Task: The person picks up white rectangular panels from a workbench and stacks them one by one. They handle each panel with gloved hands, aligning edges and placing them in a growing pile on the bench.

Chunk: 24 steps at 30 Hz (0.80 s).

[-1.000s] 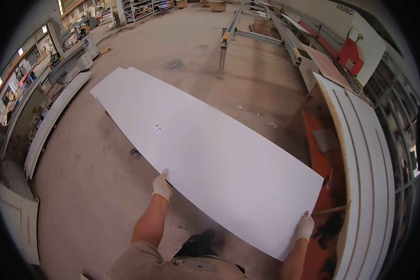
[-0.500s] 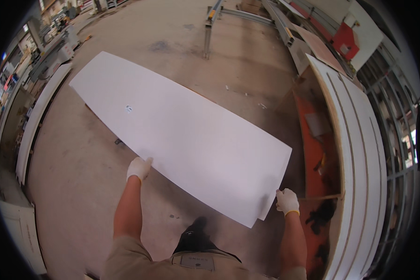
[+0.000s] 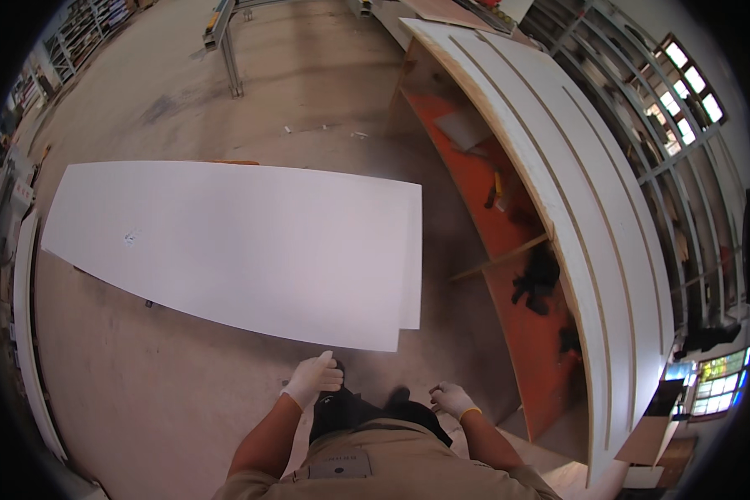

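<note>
Workshop, dusty concrete floor (image 3: 167, 400). White panel (image 3: 242, 246) lies flat on it, second sheet edge peeking out beneath at the panel's right end. Both gloved hands gripped the panel's near edge half a second ago; now both are off it. Left hand (image 3: 312, 379) just short of the near edge, fingers curled with thumb up, holding nothing. Right hand (image 3: 452, 398) further back from the panel, loosely curled, empty. Reads as panel set down and released. Grooved white board (image 3: 592, 208) on orange rack (image 3: 517, 242) stands right of the panel. Metal frame (image 3: 225, 33) beyond the far edge.
</note>
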Tool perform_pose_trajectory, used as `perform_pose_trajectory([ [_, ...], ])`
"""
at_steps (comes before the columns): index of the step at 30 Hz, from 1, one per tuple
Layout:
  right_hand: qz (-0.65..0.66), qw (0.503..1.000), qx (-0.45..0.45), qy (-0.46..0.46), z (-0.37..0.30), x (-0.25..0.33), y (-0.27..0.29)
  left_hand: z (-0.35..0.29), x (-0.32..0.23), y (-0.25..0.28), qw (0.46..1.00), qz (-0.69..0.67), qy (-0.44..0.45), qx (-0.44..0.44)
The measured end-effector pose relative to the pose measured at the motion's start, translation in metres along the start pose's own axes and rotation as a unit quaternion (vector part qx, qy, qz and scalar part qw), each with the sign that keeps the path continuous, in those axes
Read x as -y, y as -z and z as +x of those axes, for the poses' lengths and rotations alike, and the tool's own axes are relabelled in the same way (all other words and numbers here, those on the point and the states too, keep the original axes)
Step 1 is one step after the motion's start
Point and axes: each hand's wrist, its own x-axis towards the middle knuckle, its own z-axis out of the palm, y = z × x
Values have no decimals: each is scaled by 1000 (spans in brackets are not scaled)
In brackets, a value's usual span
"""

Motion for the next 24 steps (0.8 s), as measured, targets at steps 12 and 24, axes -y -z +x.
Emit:
perform_pose_trajectory([
  [12, 31, 997, -15, 62, 31, -73, 98, 81, 36, -126, 970, -209, -101, -65],
  [24, 133, 987, -88, -14, 71, -136, 202, 89, -7, -164, 940, -219, -168, -200],
])
